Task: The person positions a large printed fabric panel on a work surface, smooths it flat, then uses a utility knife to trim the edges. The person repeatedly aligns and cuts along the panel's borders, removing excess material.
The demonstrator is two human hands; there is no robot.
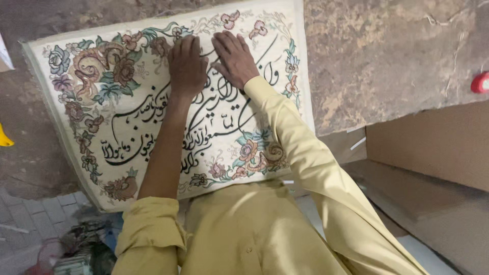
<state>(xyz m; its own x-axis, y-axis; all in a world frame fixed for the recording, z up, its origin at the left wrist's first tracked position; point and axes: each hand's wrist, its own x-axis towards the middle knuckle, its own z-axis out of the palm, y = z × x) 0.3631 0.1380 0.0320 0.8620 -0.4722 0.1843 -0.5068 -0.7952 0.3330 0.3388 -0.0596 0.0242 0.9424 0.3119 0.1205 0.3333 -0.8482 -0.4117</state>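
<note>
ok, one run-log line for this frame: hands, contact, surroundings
left hand: flat on embroidered cloth | right hand: flat on cloth, beside left | holding: nothing | cloth: spread on mottled brown surface | cardboard: at right

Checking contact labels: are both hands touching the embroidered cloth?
Touching. Head view shows left hand and right hand lying palm-down, flat on the embroidered cloth, no gap visible.
</note>
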